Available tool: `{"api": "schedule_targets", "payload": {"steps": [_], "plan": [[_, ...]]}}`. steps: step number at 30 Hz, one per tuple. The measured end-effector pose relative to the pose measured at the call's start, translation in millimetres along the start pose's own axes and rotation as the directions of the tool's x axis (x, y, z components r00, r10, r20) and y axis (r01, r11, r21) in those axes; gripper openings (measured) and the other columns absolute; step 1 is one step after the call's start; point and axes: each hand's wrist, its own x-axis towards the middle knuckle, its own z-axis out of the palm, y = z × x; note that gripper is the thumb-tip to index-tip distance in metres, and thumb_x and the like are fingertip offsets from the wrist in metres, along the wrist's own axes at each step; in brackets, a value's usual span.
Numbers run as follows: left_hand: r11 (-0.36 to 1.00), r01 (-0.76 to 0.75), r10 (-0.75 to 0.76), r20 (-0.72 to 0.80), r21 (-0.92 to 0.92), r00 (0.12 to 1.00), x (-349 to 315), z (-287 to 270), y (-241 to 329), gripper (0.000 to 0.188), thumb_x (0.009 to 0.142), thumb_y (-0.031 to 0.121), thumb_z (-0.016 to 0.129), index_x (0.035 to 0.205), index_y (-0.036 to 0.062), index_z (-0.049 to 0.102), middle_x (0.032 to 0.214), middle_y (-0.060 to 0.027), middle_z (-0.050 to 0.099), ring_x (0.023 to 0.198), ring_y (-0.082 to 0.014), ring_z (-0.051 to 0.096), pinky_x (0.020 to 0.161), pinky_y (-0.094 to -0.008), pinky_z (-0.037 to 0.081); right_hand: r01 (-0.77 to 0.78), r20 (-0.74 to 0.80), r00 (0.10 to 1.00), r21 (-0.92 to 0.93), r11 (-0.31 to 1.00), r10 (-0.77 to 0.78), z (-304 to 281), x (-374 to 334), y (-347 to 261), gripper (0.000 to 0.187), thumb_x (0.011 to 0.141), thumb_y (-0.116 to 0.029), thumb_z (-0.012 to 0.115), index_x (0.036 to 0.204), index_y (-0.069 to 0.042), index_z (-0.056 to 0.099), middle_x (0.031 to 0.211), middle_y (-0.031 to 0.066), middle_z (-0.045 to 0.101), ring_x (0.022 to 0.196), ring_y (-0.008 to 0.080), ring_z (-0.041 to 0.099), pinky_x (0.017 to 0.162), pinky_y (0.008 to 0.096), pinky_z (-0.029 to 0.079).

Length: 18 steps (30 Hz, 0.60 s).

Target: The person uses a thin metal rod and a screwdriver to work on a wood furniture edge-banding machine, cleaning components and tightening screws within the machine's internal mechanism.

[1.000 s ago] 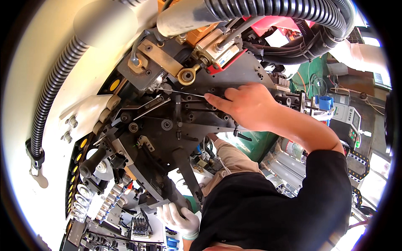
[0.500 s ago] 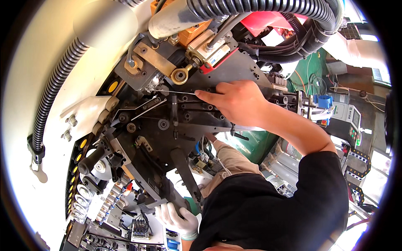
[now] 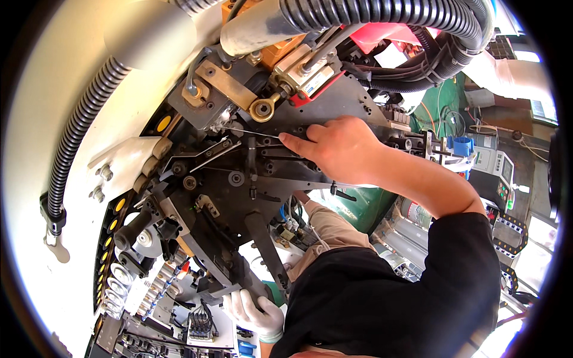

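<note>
My bare right hand point(image 3: 343, 149) reaches over a dark metal machine plate point(image 3: 340, 101). Its index finger and the thumb side, partly hidden, close on the end of a thin, shiny wire-like strip point(image 3: 253, 132). The strip's other end meets a dark block point(image 3: 194, 107) with bright worn metal at its lower corner. A brass rod-end joint point(image 3: 261, 110) sits just above the strip. Lower down, my left hand point(image 3: 255, 313) in a white glove grips the lower edge of the machine's dark metal frame point(image 3: 224, 275), its fingertips partly hidden.
A thick black corrugated hose point(image 3: 382, 11) arches across the top. A ribbed conduit point(image 3: 80, 125) runs along the pale panel at left. Clamp levers point(image 3: 343, 194) stick out below my right hand. Blue-handled and electrical parts surround a grey control box point(image 3: 492, 170) at right.
The machine appears shifted slightly to the right in the view. Both hands keep nearly the same place and hold, with the right fingertip still at the strip's end.
</note>
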Motion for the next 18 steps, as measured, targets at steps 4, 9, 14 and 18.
{"api": "schedule_targets", "payload": {"steps": [4, 9, 14, 18], "plan": [[1.0, 0.022, -0.021, 0.035, -0.014, 0.999, -8.2, 1.7, -5.4, 0.039, 0.088, 0.002, 0.052, 0.124, -0.0105, 0.062, 0.126, -0.0265, 0.064, 0.125, -0.0527, 0.058, 0.108, -0.0634, 0.042, 0.008, 0.011, 1.0, -0.048, 0.999, -0.007, -2.2, -4.9, -0.3, 0.064, 0.088, -0.015, 0.064, 0.152, -0.018, 0.057, 0.087, 0.0011, 0.062, 0.074, 0.023, 0.067, 0.067, 0.0363, 0.053], [0.999, 0.026, -0.025, 0.04, -0.024, 0.999, -6.1, 0.2, -2.4, 0.039, 0.089, 0.002, 0.052, 0.125, -0.0104, 0.061, 0.127, -0.0267, 0.063, 0.125, -0.0534, 0.057, 0.108, -0.0635, 0.042, 0.021, -0.024, 0.999, -0.076, 0.997, -0.023, -0.7, -10.1, 2.2, 0.068, 0.086, -0.015, 0.065, 0.153, -0.019, 0.056, 0.084, -0.0008, 0.058, 0.072, 0.0211, 0.064, 0.068, 0.035, 0.052], [1.0, 0.022, -0.021, 0.046, -0.01, 0.999, -8.4, -0.1, -4.2, 0.039, 0.09, 0.003, 0.053, 0.126, -0.0105, 0.061, 0.128, -0.027, 0.063, 0.126, -0.0536, 0.057, 0.108, -0.0636, 0.042, 0.033, -0.073, 0.997, -0.092, 0.995, -0.04, 0.1, -10.0, 1.1, 0.067, 0.085, -0.016, 0.065, 0.152, -0.02, 0.058, 0.083, -0.0016, 0.057, 0.071, 0.0202, 0.063, 0.067, 0.0346, 0.051], [1.0, 0.011, -0.011, 0.031, -0.012, 0.999, -6.5, 0.8, -3.9, 0.04, 0.09, 0.004, 0.053, 0.126, -0.0106, 0.061, 0.129, -0.0274, 0.063, 0.126, -0.0537, 0.057, 0.108, -0.0637, 0.042, 0.015, -0.123, 0.992, -0.07, 0.997, -0.024, 5.6, -9.7, 5.5, 0.059, 0.088, -0.017, 0.064, 0.147, -0.021, 0.062, 0.087, 0.0, 0.061, 0.076, 0.0211, 0.069, 0.066, 0.0355, 0.055]]}}
